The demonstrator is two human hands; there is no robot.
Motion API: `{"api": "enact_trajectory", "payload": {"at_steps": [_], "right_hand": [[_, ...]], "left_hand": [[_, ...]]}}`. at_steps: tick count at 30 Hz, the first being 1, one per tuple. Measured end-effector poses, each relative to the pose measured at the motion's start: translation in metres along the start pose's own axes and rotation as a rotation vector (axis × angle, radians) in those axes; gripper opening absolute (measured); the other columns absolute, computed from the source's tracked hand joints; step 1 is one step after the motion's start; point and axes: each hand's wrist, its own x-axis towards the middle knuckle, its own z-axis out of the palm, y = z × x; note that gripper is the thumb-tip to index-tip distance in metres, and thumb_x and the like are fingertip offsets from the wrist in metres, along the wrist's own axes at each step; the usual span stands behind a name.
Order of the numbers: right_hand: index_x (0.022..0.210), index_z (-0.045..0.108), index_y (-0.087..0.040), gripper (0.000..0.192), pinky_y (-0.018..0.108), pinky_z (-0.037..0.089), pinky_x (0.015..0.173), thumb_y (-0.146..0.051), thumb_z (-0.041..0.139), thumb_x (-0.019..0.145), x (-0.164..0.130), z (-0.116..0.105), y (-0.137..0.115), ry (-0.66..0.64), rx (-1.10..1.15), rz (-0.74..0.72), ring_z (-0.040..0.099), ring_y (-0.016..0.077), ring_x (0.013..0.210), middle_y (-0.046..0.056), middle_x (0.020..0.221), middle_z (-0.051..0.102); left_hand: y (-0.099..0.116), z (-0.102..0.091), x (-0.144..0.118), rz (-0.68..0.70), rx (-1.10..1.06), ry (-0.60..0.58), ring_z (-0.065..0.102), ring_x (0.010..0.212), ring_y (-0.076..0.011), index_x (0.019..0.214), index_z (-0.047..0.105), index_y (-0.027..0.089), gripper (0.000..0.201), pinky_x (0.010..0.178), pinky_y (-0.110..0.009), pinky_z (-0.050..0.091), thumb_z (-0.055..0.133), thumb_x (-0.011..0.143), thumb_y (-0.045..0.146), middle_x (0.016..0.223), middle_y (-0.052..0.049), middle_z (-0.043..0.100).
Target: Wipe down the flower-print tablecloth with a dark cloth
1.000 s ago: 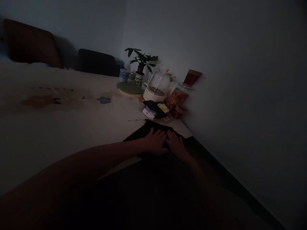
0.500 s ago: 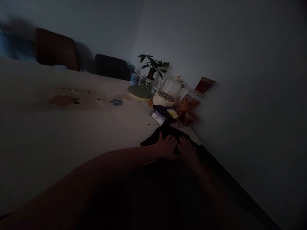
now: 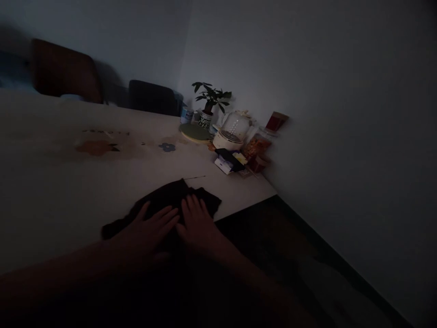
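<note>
A dark piece of cloth (image 3: 170, 193) lies spread over the near edge of the table, its folds hard to make out in the dim light. My left hand (image 3: 150, 225) rests on it with the fingers stretched out. Close beside it, my right hand (image 3: 196, 218) also lies flat on the cloth, fingers extended toward its far side. Neither hand grips anything. A thin dark cord or stick (image 3: 195, 176) shows on the table just beyond the cloth.
On the pale table (image 3: 136, 168) with printed flowers, a glass kettle (image 3: 235, 127), a potted plant (image 3: 208, 102), a green round mat (image 3: 195, 132), a jar (image 3: 257, 143) and small boxes (image 3: 223, 165) crowd the wall side. Chairs (image 3: 66, 70) stand behind.
Both hands and the dark cloth have moved left along the table edge, away from the boxes. The cloth now lies spread wider, and the view has shifted slightly.
</note>
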Motion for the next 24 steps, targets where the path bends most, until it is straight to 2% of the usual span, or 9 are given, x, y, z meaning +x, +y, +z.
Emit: {"api": "enact_trajectory", "payload": {"at_steps": [3,6,8,11,17,21,24], "right_hand": [[0.15,0.032,0.002,0.071,0.056,0.02,0.12,-0.048,0.031,0.1,0.023,-0.01,-0.045,-0.037,0.065,-0.183,0.02,0.0374,0.148,0.026,0.157,0.027],[0.15,0.031,0.005,0.072,0.056,0.018,0.12,-0.047,0.034,0.1,0.053,-0.017,-0.086,-0.098,0.117,-0.341,0.02,0.0391,0.147,0.027,0.156,0.027],[0.149,0.031,0.006,0.073,0.057,0.017,0.12,-0.048,0.035,0.1,0.076,-0.019,-0.113,-0.112,0.149,-0.437,0.019,0.0401,0.147,0.028,0.156,0.027],[0.149,0.031,0.006,0.075,0.056,0.017,0.12,-0.051,0.035,0.099,0.115,-0.018,-0.161,-0.101,0.184,-0.577,0.02,0.0395,0.147,0.027,0.156,0.028],[0.152,0.029,0.0,0.077,0.056,0.015,0.12,-0.057,0.032,0.099,0.187,-0.017,-0.266,-0.108,0.208,-0.762,0.018,0.0355,0.148,0.022,0.158,0.028],[0.153,0.027,-0.005,0.079,0.057,0.01,0.121,-0.061,0.031,0.098,0.231,-0.017,-0.325,-0.144,0.239,-0.86,0.013,0.0321,0.15,0.017,0.161,0.022],[0.153,0.032,-0.011,0.075,0.061,0.008,0.12,-0.062,0.035,0.097,0.265,-0.012,-0.362,-0.144,0.296,-0.926,0.012,0.0297,0.151,0.013,0.161,0.022]], "left_hand": [[-0.025,0.006,-0.065,-0.044,0.09,0.144,0.035,0.144,-0.0284,0.155,0.024,0.031,0.07,0.122,-0.056,0.001,0.038,0.094,0.063,0.155,-0.007,0.037],[-0.044,-0.002,-0.121,-0.157,0.144,0.164,0.041,0.14,-0.0221,0.154,0.024,0.034,0.064,0.123,-0.044,0.005,0.034,0.096,0.06,0.152,-0.003,0.042],[-0.055,-0.01,-0.155,-0.27,0.183,0.157,0.045,0.137,-0.0202,0.153,0.029,0.034,0.06,0.123,-0.04,0.009,0.03,0.098,0.058,0.15,-0.001,0.045],[-0.074,-0.016,-0.21,-0.437,0.251,0.156,0.047,0.135,-0.0216,0.151,0.036,0.033,0.057,0.121,-0.04,0.017,0.026,0.099,0.056,0.148,-0.002,0.047],[-0.111,-0.021,-0.322,-0.671,0.327,0.174,0.042,0.14,-0.0244,0.156,0.024,0.029,0.057,0.117,-0.044,0.027,0.029,0.1,0.041,0.154,-0.005,0.04],[-0.131,-0.028,-0.376,-0.678,0.419,0.206,0.04,0.141,-0.0283,0.14,0.052,0.029,0.05,0.114,-0.05,0.03,0.026,0.098,0.032,0.153,-0.007,0.04],[-0.143,-0.036,-0.399,-0.76,0.49,0.167,0.037,0.143,-0.0274,0.123,0.064,0.028,0.05,0.112,-0.051,0.031,0.024,0.094,0.022,0.153,-0.005,0.042]]}}
